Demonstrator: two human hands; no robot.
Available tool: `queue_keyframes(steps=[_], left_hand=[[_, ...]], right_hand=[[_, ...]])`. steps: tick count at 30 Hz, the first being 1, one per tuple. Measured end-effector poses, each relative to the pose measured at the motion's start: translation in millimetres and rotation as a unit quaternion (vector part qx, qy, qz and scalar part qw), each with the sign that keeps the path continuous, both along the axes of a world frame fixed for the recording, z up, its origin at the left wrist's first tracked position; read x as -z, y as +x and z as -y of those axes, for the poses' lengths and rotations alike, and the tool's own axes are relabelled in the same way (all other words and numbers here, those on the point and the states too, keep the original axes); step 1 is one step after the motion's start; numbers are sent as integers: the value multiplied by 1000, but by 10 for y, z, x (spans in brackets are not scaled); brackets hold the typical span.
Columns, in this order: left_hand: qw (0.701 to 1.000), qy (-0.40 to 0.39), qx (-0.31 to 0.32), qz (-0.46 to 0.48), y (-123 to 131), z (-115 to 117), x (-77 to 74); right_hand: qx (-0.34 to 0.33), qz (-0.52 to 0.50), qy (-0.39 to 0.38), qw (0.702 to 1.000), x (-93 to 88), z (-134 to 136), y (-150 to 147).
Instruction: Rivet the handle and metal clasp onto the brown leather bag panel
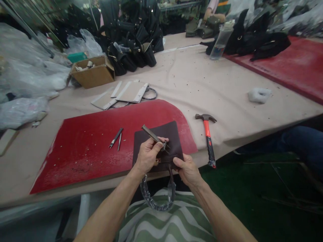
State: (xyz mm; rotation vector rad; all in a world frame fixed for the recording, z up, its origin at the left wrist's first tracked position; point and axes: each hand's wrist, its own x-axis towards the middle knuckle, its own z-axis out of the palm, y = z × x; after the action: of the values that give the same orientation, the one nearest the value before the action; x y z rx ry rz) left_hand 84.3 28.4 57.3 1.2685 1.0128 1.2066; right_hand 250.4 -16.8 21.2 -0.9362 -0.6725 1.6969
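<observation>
My left hand [148,155] is closed around a metal punch-like tool [150,133], its pronged end over a dark brown leather panel [156,136]. With thumb on top, my right hand [187,168] pinches the panel's lower right edge. Near my left fingers a small metallic fitting [158,161] shows on the leather. A plastic-wrapped handle [158,205] hangs from the panel toward my body. The panel rests partly on a red board [101,141]. Two slim metal tools [116,138] lie on that board, left of the panel.
A hammer [207,137] lies on the cloth-covered table [181,80] to the right. Behind the board are flat pale panels [131,91], a cardboard box [93,75] and black bags [136,50]. A clear container [221,42] stands farther back, near another person's hand [209,14].
</observation>
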Motion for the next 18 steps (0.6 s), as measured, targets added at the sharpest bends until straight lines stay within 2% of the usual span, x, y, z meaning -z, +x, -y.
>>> queue_keyframes(steps=[3, 8, 18], left_hand=[[1000, -13, -1, 18, -61, 45, 21], [1000, 2, -3, -11, -80, 93, -60], [999, 13, -3, -52, -36, 91, -87]], right_hand=[[-11, -5, -11, 1000, 3, -37, -33], [-35, 7, 0, 999, -12, -98, -60], [-33, 20, -1, 999, 14, -97, -69]])
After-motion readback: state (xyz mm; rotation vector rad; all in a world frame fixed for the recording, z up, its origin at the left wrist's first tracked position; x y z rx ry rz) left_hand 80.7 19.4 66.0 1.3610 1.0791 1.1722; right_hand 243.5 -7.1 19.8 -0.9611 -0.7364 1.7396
